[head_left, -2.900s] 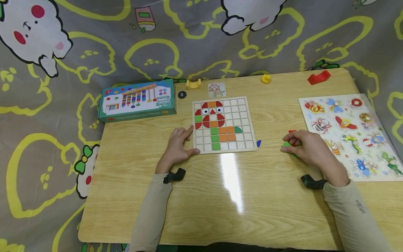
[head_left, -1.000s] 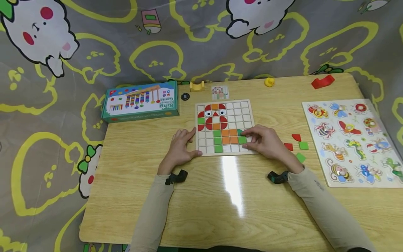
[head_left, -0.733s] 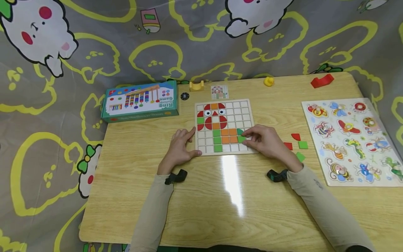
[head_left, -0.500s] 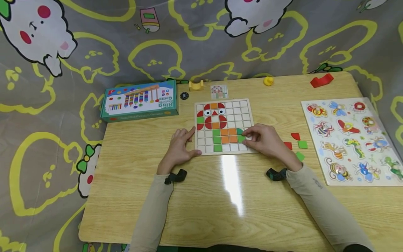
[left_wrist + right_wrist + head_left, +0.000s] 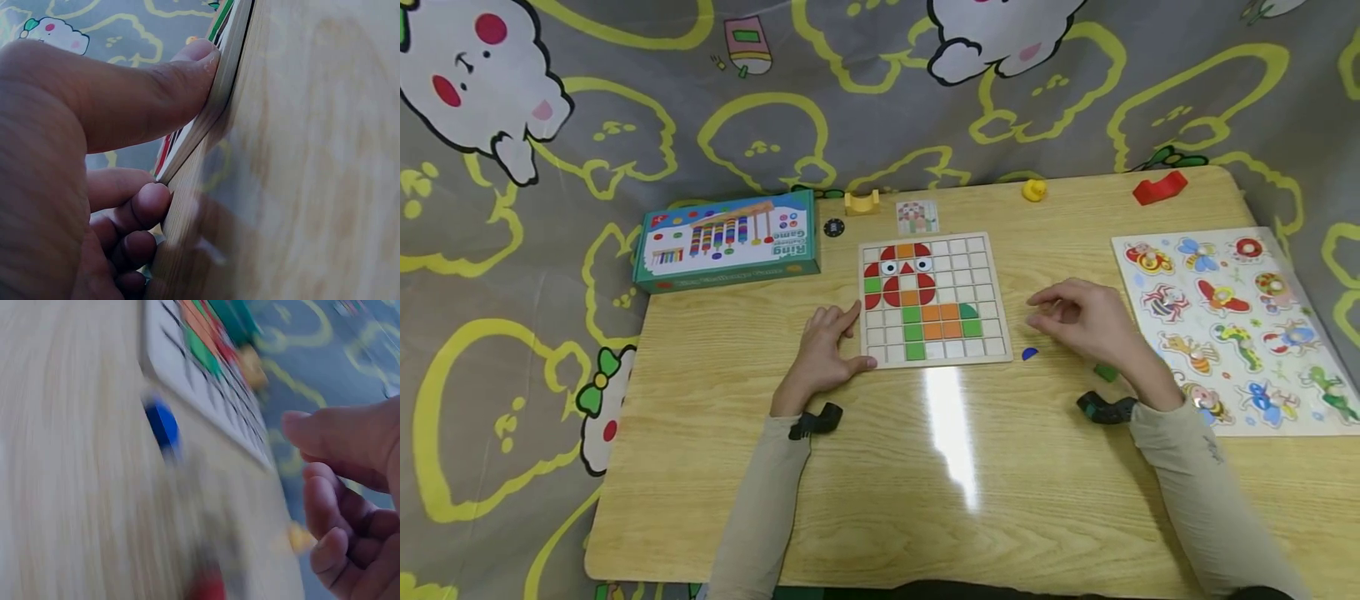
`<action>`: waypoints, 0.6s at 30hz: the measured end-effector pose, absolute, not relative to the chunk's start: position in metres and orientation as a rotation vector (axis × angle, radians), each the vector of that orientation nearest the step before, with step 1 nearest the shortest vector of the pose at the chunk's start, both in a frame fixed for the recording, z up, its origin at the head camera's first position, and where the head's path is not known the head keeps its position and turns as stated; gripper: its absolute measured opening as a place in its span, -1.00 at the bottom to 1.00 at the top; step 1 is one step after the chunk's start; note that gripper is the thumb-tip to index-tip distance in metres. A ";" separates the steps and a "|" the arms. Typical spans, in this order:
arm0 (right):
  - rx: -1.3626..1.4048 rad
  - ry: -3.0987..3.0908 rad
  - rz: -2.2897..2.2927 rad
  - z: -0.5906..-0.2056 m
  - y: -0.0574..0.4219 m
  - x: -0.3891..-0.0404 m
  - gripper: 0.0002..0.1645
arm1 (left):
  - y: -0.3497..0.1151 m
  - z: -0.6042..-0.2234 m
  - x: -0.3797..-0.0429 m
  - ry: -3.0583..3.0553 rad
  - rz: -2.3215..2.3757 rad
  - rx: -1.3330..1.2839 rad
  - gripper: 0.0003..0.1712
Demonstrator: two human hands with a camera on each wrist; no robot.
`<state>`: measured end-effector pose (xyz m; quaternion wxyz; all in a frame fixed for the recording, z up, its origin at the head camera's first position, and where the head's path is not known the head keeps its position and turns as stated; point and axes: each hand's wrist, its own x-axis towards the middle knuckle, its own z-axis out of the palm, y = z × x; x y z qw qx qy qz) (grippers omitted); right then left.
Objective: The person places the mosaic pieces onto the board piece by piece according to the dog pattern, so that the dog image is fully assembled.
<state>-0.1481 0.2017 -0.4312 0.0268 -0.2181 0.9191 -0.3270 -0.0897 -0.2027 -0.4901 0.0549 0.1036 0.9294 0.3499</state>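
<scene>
A square wooden grid board bears red, orange and green tiles. At its front left corner rests my left hand, thumb and index finger touching the board's edges, as the left wrist view also shows. On the grid's right side, a green square tile sits below a dark green quarter-round tile. My right hand hovers right of the board, holding nothing, thumb and index finger apart. Beneath it lie a blue half-round piece and a loose green tile; a blurred red piece shows in the right wrist view.
An insect puzzle board lies at the right. Along the back are a ring game box, a black disc, a yellow block, a picture card, a yellow duck and a red curved block.
My right hand has let go of the green square tile on the board and moved right, toward the loose pieces. The blue piece has come into sight. My left hand stays at the corner.
</scene>
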 end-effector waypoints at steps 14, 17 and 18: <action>-0.440 2.874 -0.662 -0.431 0.277 -0.092 -0.57 | -0.206 -0.493 -0.088 2.831 1.079 0.304 0.14; -0.446 2.872 -0.650 -0.434 0.273 -0.091 -0.64 | -0.204 -0.493 -0.089 2.831 1.082 0.322 0.14; -0.459 2.876 -0.648 -0.435 0.272 -0.092 -0.65 | -0.203 -0.493 -0.090 2.830 1.082 0.327 0.14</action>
